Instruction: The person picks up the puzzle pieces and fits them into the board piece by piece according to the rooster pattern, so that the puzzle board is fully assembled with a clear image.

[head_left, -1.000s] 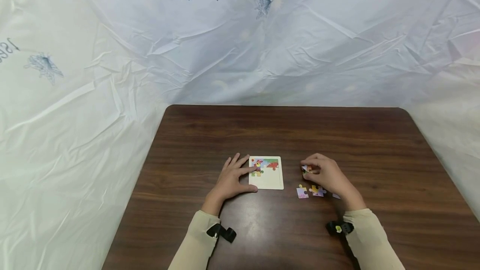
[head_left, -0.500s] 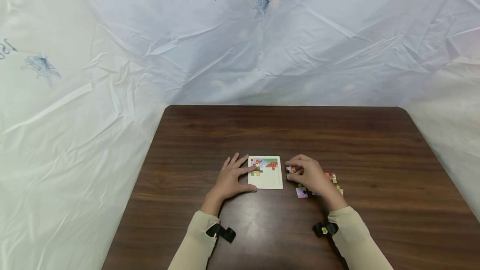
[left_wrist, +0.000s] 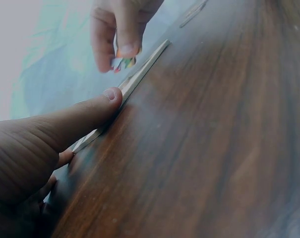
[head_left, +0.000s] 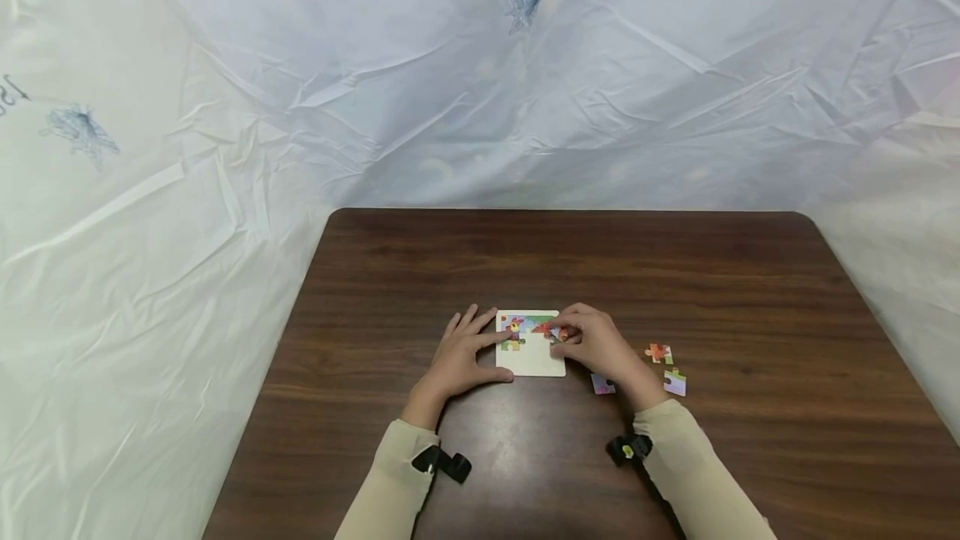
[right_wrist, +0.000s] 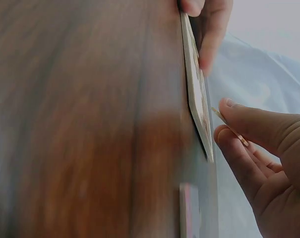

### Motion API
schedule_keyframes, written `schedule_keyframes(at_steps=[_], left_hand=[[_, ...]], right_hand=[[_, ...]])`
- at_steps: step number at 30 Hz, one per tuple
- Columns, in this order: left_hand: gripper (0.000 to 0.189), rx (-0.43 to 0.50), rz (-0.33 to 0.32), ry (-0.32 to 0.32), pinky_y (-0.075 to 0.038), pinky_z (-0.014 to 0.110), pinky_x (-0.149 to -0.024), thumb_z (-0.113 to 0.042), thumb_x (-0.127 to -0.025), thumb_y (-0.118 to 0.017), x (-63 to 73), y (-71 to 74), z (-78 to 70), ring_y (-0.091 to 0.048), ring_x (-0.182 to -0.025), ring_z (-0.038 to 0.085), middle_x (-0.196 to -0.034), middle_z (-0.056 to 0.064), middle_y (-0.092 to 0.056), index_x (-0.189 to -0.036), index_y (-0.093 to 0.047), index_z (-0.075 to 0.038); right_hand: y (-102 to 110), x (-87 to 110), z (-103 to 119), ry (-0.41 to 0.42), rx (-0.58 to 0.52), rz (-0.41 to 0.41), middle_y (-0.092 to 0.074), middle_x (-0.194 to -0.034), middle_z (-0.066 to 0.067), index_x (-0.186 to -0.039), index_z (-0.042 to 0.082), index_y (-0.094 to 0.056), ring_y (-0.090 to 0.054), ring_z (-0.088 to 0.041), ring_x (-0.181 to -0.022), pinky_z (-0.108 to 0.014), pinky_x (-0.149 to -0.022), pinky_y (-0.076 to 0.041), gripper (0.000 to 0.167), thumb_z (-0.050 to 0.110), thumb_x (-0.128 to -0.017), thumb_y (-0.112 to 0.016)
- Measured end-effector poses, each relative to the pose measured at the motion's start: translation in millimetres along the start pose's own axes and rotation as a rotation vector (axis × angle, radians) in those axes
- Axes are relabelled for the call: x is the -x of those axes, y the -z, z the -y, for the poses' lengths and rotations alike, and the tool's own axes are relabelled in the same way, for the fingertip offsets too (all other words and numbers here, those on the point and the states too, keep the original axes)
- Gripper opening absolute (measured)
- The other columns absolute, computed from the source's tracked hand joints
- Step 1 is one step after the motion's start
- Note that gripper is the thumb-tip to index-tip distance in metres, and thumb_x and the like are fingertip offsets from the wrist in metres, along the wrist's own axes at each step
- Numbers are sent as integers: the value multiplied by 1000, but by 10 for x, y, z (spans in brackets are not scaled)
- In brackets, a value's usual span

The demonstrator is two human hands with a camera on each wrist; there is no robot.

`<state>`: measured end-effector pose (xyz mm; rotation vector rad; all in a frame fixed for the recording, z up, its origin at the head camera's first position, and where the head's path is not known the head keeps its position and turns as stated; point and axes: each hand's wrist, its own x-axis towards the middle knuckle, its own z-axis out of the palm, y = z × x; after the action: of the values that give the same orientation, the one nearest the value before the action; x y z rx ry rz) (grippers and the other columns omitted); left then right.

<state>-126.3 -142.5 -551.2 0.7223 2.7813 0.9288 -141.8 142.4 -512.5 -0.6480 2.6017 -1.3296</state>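
Note:
A square white puzzle tray (head_left: 528, 362) lies on the table, with joined colourful pieces (head_left: 527, 325) along its far side and left edge. My left hand (head_left: 459, 361) rests at its left side with fingers spread; the straight thumb (left_wrist: 97, 106) touches the near edge and the index finger reaches over the tray. Between thumb and fingers, my right hand (head_left: 600, 346) pinches a small jigsaw piece (right_wrist: 231, 128) above the tray's right part. The right wrist view shows that piece tilted and apart from the tray. Its picture is mostly covered by the fingers.
Loose jigsaw pieces lie right of the tray: an orange-red one (head_left: 660, 353), a lilac and green one (head_left: 676, 382), and a lilac one (head_left: 602, 384) partly behind the right wrist. The brown wooden table (head_left: 450, 257) ends at a pale printed sheet (head_left: 480, 107).
My right hand has carried the jigsaw piece leftward from above the loose pieces to over the tray's right side, uncovering loose pieces on the right. My left hand has stayed in place.

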Motion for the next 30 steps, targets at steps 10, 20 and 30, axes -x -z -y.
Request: schedule_keyframes(at_steps=[10,20,30], left_hand=[[76,-6,-3,-6,-10,61,-129,-58,-82,-86,-14,1,-3,-17,-161,38,-169,6,-37,-149,-64,-28],[74,18,0,4,-9,60,-129,-55,-81,-87,-14,7,-9,-16,-161,37,-169,6,-38,-147,-66,-27],[77,26,10,12,-8,59,-129,-57,-81,-86,-13,6,5,-14,-162,36,-170,4,-36,-149,-64,-28]], right_hand=[[-173,-156,75,38,-2,42,-67,-113,-15,-122,-7,-74,-69,-22,-92,-31,-77,-62,37,1,-88,-85],[-265,-226,151,4,14,60,-68,-118,-16,-125,-6,-74,-69,-19,-91,-30,-77,-61,39,3,-89,-85],[-342,-277,184,16,33,70,-69,-114,-15,-124,-6,-74,-63,-11,-82,-27,-71,-57,39,3,-88,-86]])
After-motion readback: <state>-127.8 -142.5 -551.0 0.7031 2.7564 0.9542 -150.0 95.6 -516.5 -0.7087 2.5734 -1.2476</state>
